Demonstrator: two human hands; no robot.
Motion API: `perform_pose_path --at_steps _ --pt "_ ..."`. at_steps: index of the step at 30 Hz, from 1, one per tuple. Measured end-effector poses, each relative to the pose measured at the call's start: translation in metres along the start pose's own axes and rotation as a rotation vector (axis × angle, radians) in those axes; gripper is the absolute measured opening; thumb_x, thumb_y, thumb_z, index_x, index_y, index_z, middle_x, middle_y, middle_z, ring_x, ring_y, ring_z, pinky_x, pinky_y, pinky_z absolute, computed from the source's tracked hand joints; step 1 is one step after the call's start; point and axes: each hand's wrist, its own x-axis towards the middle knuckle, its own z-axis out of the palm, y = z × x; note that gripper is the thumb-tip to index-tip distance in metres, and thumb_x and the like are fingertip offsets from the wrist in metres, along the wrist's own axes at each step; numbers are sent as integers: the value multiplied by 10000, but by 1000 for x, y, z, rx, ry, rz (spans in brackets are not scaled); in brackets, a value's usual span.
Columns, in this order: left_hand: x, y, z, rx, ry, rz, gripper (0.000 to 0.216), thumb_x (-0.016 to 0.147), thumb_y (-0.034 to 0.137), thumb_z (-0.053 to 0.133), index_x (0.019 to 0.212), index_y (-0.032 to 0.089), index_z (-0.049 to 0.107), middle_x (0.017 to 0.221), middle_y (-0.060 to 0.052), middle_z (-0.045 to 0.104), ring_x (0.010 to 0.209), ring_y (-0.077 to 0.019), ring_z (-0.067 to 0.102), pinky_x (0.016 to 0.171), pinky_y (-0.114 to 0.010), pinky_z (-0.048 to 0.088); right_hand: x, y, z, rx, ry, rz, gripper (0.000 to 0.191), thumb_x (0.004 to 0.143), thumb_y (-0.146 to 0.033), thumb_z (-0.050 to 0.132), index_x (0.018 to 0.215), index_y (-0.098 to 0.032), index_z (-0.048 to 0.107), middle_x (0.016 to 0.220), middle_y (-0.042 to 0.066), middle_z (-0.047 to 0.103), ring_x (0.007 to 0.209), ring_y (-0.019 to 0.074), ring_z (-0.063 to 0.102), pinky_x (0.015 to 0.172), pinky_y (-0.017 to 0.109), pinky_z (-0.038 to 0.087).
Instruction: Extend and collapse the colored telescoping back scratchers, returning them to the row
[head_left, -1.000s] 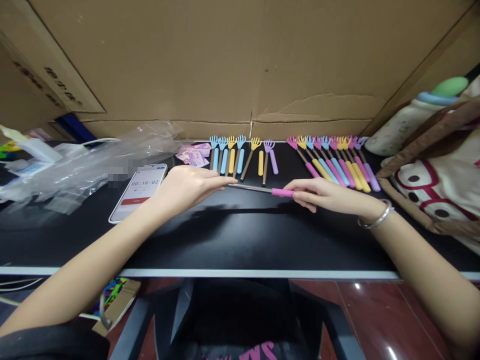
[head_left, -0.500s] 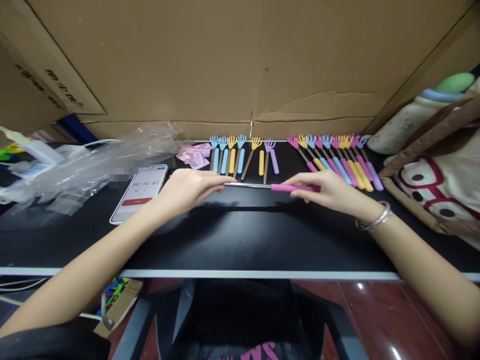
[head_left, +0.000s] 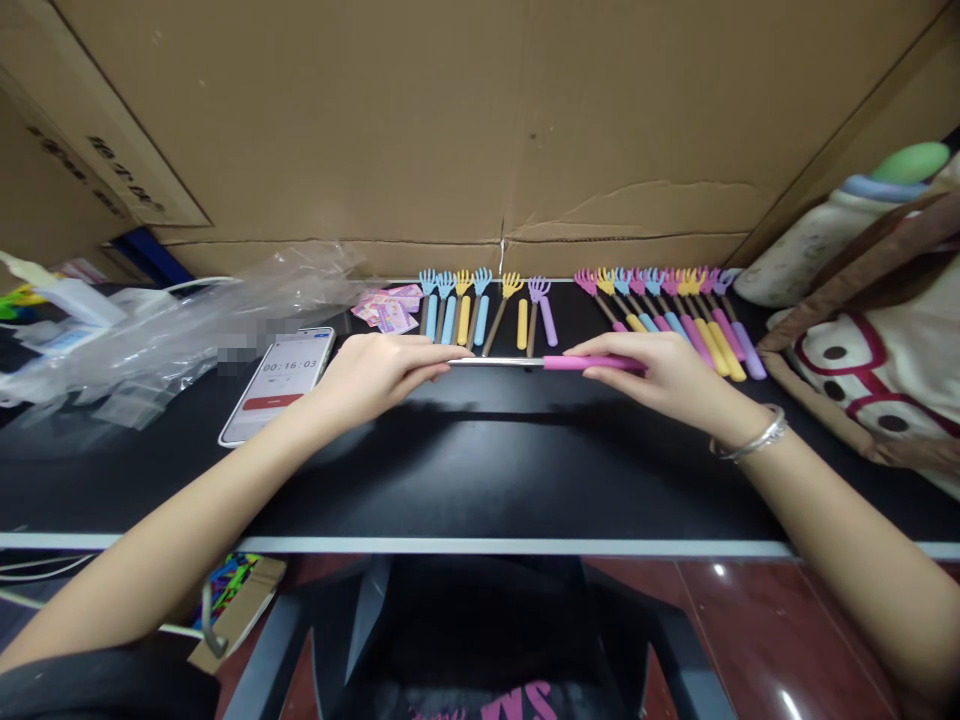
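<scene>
A telescopic back scratcher point(head_left: 517, 362) with a silver rod and a pink handle is held level above the black table point(head_left: 465, 470). My left hand point(head_left: 379, 370) pinches the rod's left end, whose head is hidden in the fingers. My right hand point(head_left: 660, 372) is closed round the pink handle. Behind, two rows of small hand-shaped scratchers lie with heads to the wall: one group point(head_left: 480, 315) in the middle, a tighter group point(head_left: 675, 320) to the right.
A phone point(head_left: 279, 382) showing a timer lies left of my left hand. Crumpled clear plastic bags point(head_left: 165, 330) and pink stickers point(head_left: 390, 308) lie further left. A cardboard wall point(head_left: 480, 130) stands behind; a cloth bag point(head_left: 877, 370) sits at the right.
The scratcher has been drawn out longer and lifted slightly toward the wall. My right hand has slid right along the pink handle. The timer has advanced one second.
</scene>
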Motion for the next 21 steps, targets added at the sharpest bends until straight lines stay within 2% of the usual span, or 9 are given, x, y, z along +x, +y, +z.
perform_pose_path --at_steps 6,11,15,21 --pt "0 2 -2 31 21 -8 377 1018 435 381 1236 327 669 1110 -6 749 905 -185 708 649 -237 411 -2 7 -14 7 -79 69 345 928 -455 500 1097 -223 691 692 6 673 578 129 552 565 262 376" --pt "1 2 -5 11 31 -52 359 1014 413 402 1233 314 669 1155 14 736 1004 -194 700 700 -249 436 -2 8 -20 117 19 193 382 889 -510 529 1007 -187 694 717 33 655 582 138 542 564 289 393" --pt "2 2 -7 22 30 -78 344 1009 406 424 1244 342 666 1140 21 742 989 -190 702 674 -243 427 1 6 -11 261 67 239 365 878 -530 550 935 -185 655 658 11 594 539 124 518 533 284 390" --pt "3 -3 -4 47 28 -97 323 992 402 469 1237 359 675 1085 13 758 922 -194 712 619 -239 400 4 8 10 455 94 251 313 947 -504 498 959 -199 567 526 -66 452 460 91 448 499 253 346"
